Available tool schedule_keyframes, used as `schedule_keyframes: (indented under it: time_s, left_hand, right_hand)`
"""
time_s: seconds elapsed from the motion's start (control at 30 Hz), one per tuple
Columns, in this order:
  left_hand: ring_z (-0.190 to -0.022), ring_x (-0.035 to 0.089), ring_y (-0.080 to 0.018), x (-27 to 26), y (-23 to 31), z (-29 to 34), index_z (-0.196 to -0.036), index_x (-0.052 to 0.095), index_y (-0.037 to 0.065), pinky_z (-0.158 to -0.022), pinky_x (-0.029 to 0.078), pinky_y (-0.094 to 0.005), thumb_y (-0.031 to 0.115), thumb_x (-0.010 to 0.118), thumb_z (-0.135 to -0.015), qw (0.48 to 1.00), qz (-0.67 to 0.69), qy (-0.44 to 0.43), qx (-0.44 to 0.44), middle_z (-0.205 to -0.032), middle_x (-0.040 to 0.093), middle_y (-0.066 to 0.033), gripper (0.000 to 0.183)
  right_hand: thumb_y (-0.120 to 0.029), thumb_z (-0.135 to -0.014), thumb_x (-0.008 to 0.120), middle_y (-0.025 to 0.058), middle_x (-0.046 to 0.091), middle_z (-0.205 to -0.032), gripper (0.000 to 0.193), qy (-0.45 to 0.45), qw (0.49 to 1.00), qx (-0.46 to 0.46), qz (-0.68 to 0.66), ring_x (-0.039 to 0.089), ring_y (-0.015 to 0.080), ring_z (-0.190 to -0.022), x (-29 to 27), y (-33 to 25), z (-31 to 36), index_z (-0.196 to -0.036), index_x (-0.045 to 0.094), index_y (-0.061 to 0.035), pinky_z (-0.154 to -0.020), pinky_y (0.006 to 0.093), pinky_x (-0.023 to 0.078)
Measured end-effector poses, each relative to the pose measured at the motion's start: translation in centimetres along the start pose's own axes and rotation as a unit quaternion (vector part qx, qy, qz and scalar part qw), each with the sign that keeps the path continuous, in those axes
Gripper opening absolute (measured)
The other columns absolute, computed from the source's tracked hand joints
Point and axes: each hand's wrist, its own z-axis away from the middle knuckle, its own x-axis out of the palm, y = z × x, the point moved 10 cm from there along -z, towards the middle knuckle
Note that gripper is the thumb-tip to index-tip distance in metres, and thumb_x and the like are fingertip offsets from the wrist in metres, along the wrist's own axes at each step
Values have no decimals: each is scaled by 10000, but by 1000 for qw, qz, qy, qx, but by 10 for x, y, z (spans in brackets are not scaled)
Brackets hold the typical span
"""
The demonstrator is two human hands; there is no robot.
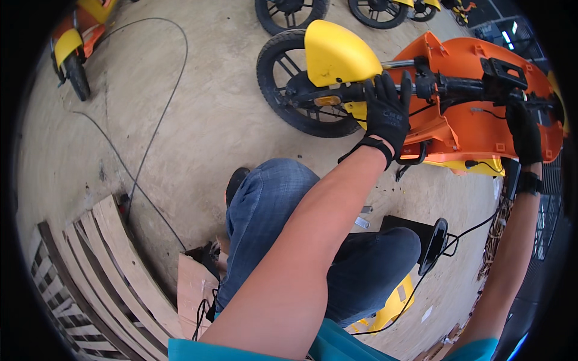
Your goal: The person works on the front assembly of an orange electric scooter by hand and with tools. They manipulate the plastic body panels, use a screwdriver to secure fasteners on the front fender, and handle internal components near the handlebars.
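An orange and yellow scooter [475,114] stands at the upper right, its front wheel [274,57] to the left. My left hand [388,114], in a black glove, lies against the front fork just behind the yellow front fender [340,54]. Its fingers are stretched out and partly spread. An orange reflector [327,101] sits on the fork beside it. At the far right my gloved right hand [525,133] is closed at the black handlebar [509,95]; its fingertips are mostly hidden. Inside the orange front panel, bare brackets and a short wire show.
Wooden pallets [114,259] and a cardboard piece [194,289] lie at lower left. A black cable [171,90] loops over the concrete floor. Metal tools [361,221], a round black mirror-like part [433,245] and a yellow panel [397,301] lie near my knees. Other scooters [75,54] stand farther off.
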Motion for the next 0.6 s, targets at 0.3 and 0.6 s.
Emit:
schedule_keyframes:
  time_s: [0.3,0.6]
  left_hand:
    - [-1316,387,-397,8,-13,-6,-1569,115,139,-1102,183,-686,188,482,-961,1000,-7,12,26,-1463,346,-217,712]
    - [-944,563,-308,-3,-15,-13,-1372,400,82,-899,430,-553,149,574,-875,997,-16,65,36,-1043,534,-133,530]
  right_hand:
    - [-216,-999,584,84,664,-1180,323,145,832,199,-498,664,154,-1051,27,14,-4,-1266,592,-35,-890,205,543]
    - [-180,-1005,568,94,653,-960,302,93,945,37,311,611,192,-786,5,-9,-10,-1304,568,-136,-646,318,464]
